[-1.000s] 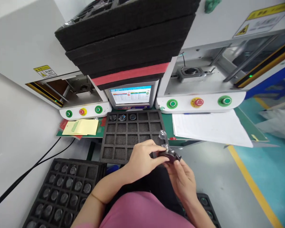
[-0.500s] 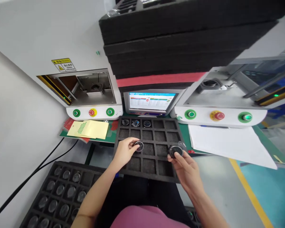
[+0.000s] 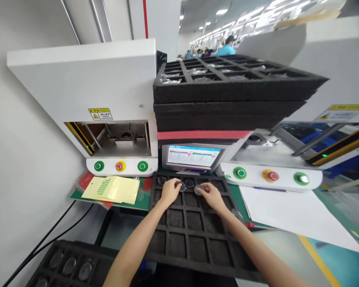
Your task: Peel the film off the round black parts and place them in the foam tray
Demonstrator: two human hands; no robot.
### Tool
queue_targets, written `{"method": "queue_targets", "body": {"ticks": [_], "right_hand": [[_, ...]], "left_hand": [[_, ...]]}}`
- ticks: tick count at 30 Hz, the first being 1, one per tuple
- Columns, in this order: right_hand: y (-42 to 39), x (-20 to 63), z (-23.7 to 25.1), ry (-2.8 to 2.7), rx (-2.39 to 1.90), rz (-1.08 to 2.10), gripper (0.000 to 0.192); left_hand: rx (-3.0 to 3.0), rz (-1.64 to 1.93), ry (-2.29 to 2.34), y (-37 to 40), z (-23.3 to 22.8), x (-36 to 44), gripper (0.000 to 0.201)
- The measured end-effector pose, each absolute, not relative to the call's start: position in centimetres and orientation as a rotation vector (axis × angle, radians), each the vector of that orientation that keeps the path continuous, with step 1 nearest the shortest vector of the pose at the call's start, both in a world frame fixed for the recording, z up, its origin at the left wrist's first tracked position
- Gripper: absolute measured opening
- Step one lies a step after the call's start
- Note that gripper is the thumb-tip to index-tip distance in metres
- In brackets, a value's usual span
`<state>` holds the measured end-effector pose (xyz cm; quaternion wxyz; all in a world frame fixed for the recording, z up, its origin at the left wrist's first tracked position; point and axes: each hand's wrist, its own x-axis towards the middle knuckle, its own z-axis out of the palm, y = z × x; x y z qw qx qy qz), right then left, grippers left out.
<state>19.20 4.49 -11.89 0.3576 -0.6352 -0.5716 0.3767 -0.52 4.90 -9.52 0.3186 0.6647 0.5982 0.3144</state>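
Observation:
A black foam tray (image 3: 194,229) with square compartments lies in front of me. My left hand (image 3: 170,192) is closed, pinching a round dark disc with a clear rim (image 3: 182,186) over the back row. To its right, my right hand (image 3: 212,197) pinches a second round disc (image 3: 199,190), also at a back-row compartment. Between the two hands another round disc (image 3: 189,183) sits in its compartment. One more disc (image 3: 161,180) rests in the back left corner compartment. Fingertips partly cover both held discs.
Stacked foam trays (image 3: 227,93) rise behind a small screen (image 3: 194,155). Button-fronted machines stand at left (image 3: 121,166) and right (image 3: 269,174). Yellow cards (image 3: 113,189) and white paper (image 3: 296,211) flank the tray. A lower tray with discs (image 3: 77,255) sits at lower left. Co-workers (image 3: 226,48) are far behind.
Both hands have moved forward with their discs, from the middle of the tray to its back row. The view has tilted up, showing the stack's top and the room behind.

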Motion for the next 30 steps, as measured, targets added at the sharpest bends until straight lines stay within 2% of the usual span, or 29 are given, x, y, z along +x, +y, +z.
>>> {"method": "queue_targets", "body": {"ticks": [6,11,16,21,26,30], "right_hand": [[4.8,19.1,-12.2,-1.743,-1.766,0.692,0.025],[4.7,19.2,-11.6,-1.897,-1.785,0.54,0.023],[3.8,20.1,-10.1,-1.945,-1.716,0.417,0.027],[-1.2,22.5,-8.0,-1.966,-1.547,0.353,0.028],[-8.3,25.5,-7.1,-1.915,-1.458,0.346,0.032],[-12.5,27.8,-7.4,-1.81,-1.556,0.28,0.033]], "left_hand": [[1.832,0.853,1.583,4.4,-9.6,-0.5,0.015],[1.827,0.889,1.543,4.5,-9.3,-0.2,0.042],[1.696,1.015,1.507,4.5,-8.6,0.0,0.033],[1.385,1.172,1.483,2.7,-7.0,0.9,0.045],[0.998,1.103,1.345,-3.4,-5.1,1.8,0.068],[0.816,0.963,1.269,-8.8,-3.6,1.9,0.061]]}}
